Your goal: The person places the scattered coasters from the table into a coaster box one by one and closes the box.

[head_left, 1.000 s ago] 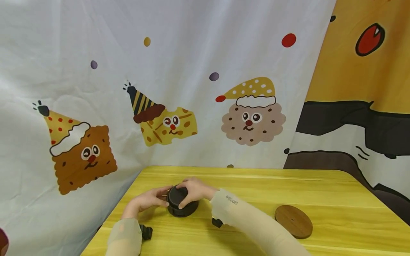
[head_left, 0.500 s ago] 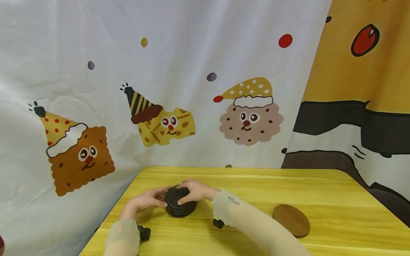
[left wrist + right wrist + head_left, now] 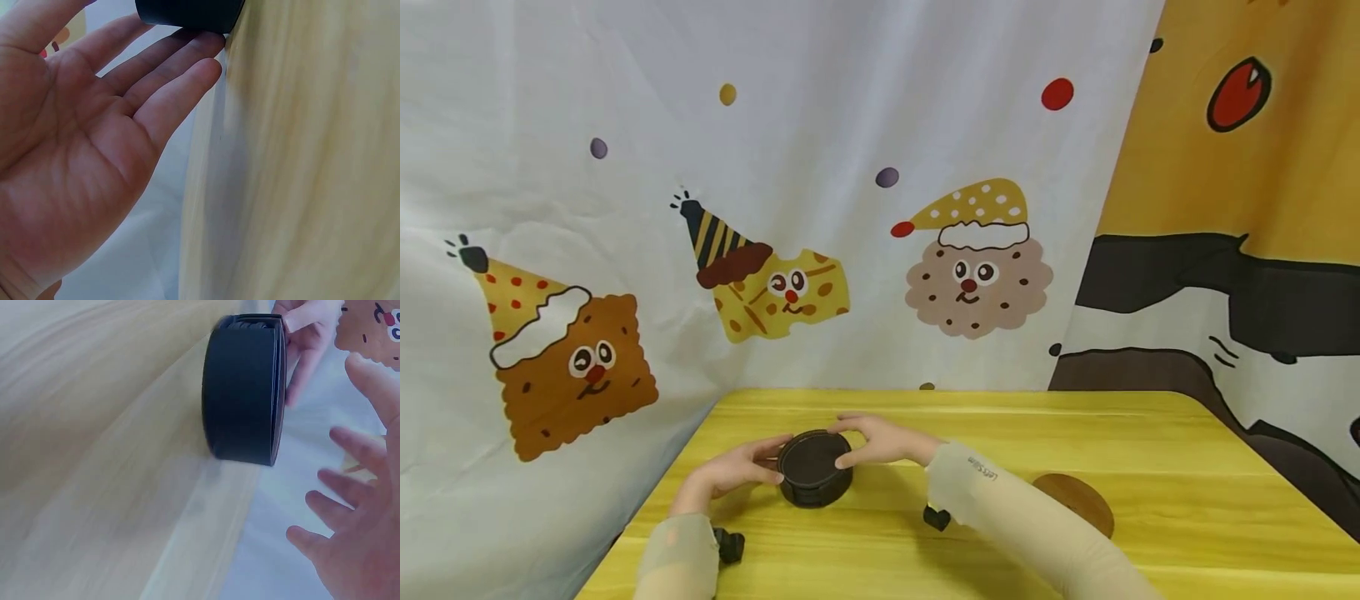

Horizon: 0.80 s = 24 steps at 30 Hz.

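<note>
A low, round black holder (image 3: 817, 493) stands at the left of the table, a dark disc (image 3: 811, 460) lying flat inside its rim. In the right wrist view, thin stacked layers show through a notch in the black holder's (image 3: 240, 394) side. My left hand (image 3: 730, 469) rests against its left side, thumb at the near rim and fingers behind. Fairly straight fingers of that hand (image 3: 106, 119) show in the left wrist view. Over the right rim is my right hand (image 3: 887, 442); its spread fingers (image 3: 334, 515) hold nothing and stand apart from the holder in the right wrist view.
A round wooden disc (image 3: 1078, 498) lies on the yellow wood-grain table (image 3: 985, 425) to the right, partly behind the right sleeve (image 3: 1015, 517). A printed cloth (image 3: 820, 167) with cartoon biscuits hangs behind the table and along its left side.
The dark disc, raised and tilted under my right hand a second ago, now sits down in the holder. My right hand has let go and moved right. The left hand stays at the holder.
</note>
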Available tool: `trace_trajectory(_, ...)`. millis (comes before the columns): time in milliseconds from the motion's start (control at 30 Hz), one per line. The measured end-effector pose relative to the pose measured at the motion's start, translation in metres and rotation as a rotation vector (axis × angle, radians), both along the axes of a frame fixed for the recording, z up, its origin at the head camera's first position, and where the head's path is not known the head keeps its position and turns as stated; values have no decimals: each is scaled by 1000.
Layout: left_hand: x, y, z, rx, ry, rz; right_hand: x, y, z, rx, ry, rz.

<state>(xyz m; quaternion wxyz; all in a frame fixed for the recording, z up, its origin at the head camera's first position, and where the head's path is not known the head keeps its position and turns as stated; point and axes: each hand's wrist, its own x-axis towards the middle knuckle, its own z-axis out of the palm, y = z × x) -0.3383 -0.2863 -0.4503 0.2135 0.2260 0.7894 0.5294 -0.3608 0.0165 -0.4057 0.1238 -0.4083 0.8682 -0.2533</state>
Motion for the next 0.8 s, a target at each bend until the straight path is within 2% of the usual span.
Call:
trace_trajectory(200, 0, -6, 2, -11, 23, 2, 15, 5, -4, 159, 101, 168)
trace_trajectory(300, 0, -5, 2, -15, 15, 6, 19, 4, -10, 221, 130, 208)
trace_trajectory(433, -1, -3, 0, -10, 4, -10, 22, 12, -13, 199, 101, 185)
trace_trajectory(533, -1, -2, -1, -10, 10, -20, 24, 31, -7, 142, 73, 155)
trace_trajectory(700, -2, -1, -2, -7, 23, -43, 33, 88, 7, 79, 54, 83)
trace_trajectory(800, -2, -1, -2, 6, 4, -47, 42, 131, 9, 43, 22, 28)
